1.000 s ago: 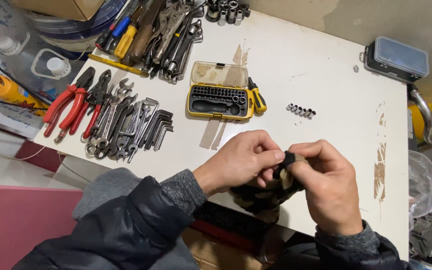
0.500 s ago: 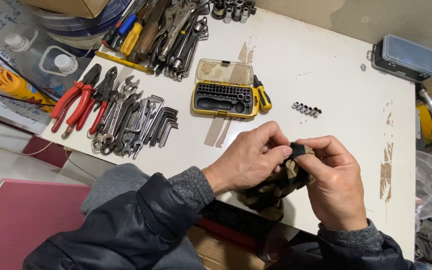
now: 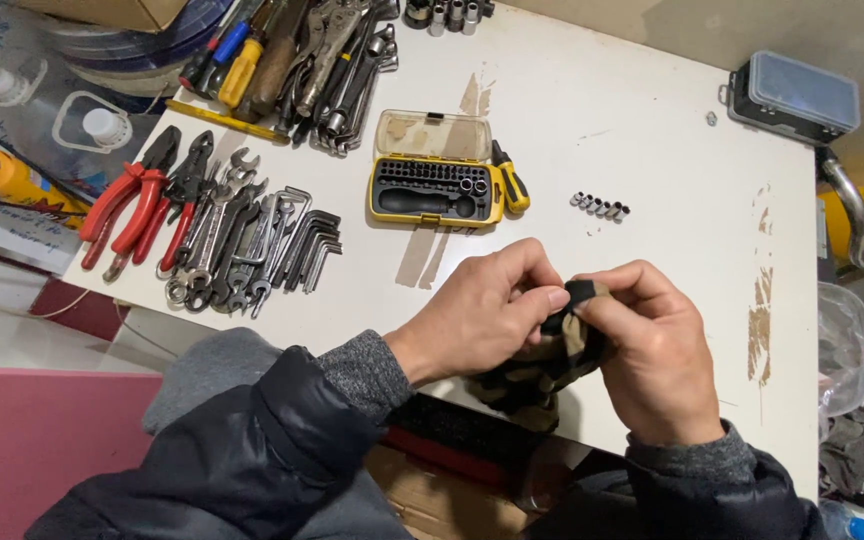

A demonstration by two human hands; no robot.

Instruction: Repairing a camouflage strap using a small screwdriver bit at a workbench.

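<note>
Both of my hands meet over the near edge of the white table (image 3: 652,150). My left hand (image 3: 482,310) and my right hand (image 3: 657,355) pinch the black cuff of a camouflage-patterned work glove (image 3: 537,365). The glove hangs between them, its lower part drooping past the table edge. My fingers hide most of the cuff. A yellow bit-set case (image 3: 434,185) lies open beyond my hands, a small yellow-and-black screwdriver (image 3: 510,178) lies at its right, and a short row of loose bits (image 3: 599,207) lies farther right.
Red-handled pliers (image 3: 132,205), wrenches (image 3: 222,240) and hex keys (image 3: 307,245) lie at the left. More pliers and screwdrivers (image 3: 292,55) are piled at the back. A grey plastic case (image 3: 792,95) sits at the back right corner.
The view has drifted slightly. My hands stay together on the glove; the fingers have shifted a little on its cuff.
</note>
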